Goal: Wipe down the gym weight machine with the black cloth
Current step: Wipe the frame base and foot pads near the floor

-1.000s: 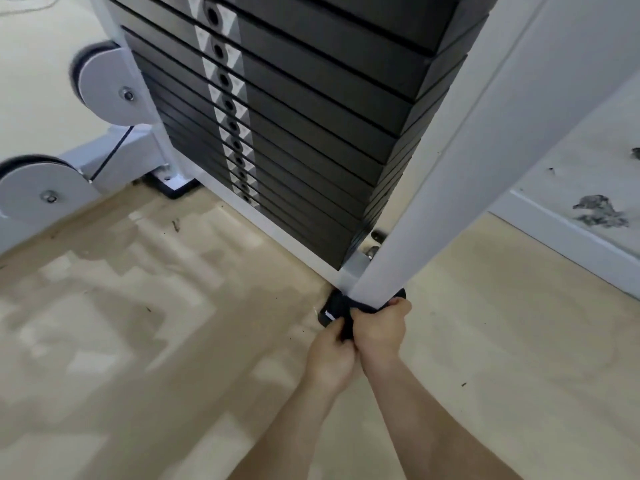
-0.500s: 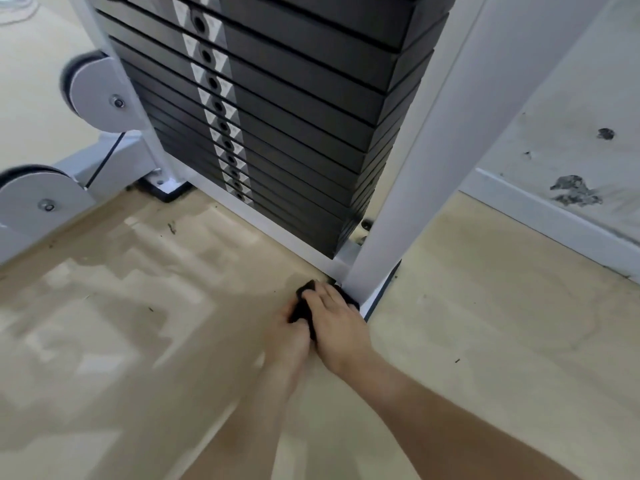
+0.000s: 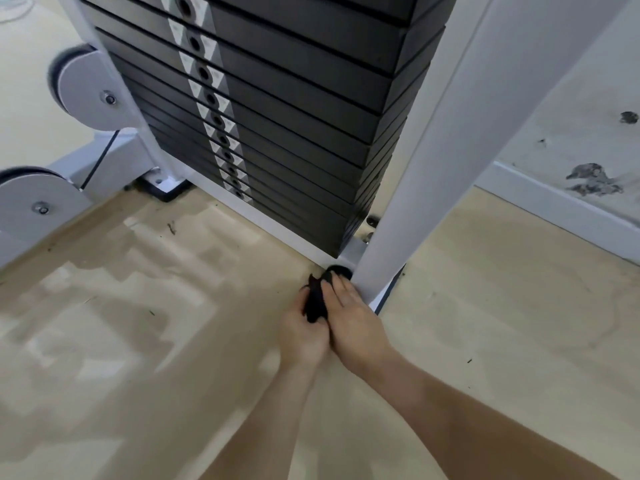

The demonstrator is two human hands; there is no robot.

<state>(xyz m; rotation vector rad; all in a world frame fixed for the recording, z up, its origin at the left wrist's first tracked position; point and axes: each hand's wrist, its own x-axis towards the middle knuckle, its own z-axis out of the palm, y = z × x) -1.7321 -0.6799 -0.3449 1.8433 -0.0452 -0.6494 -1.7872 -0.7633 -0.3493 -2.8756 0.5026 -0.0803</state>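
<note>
The weight machine has a stack of black plates point(image 3: 294, 109) and a white upright post point(image 3: 433, 161) that meets the floor at the near corner. A small black cloth point(image 3: 315, 304) is bunched between my two hands, just left of the post's foot. My left hand point(image 3: 301, 332) grips the cloth from below and the left. My right hand point(image 3: 353, 320) lies over the cloth with fingers stretched forward, fingertips touching the base of the post.
White pulley wheels point(image 3: 86, 95) and a frame arm point(image 3: 114, 157) stand at the left. A black rubber foot point(image 3: 337, 271) sits under the frame corner. Pale wooden floor point(image 3: 156, 306) spreads around, and a scuffed white wall with baseboard point(image 3: 554, 206) runs at the right.
Both hands slid from wrapping the cloth round the post's bottom to the left of its foot, close to the floor. The right hand's fingers have straightened over the cloth.
</note>
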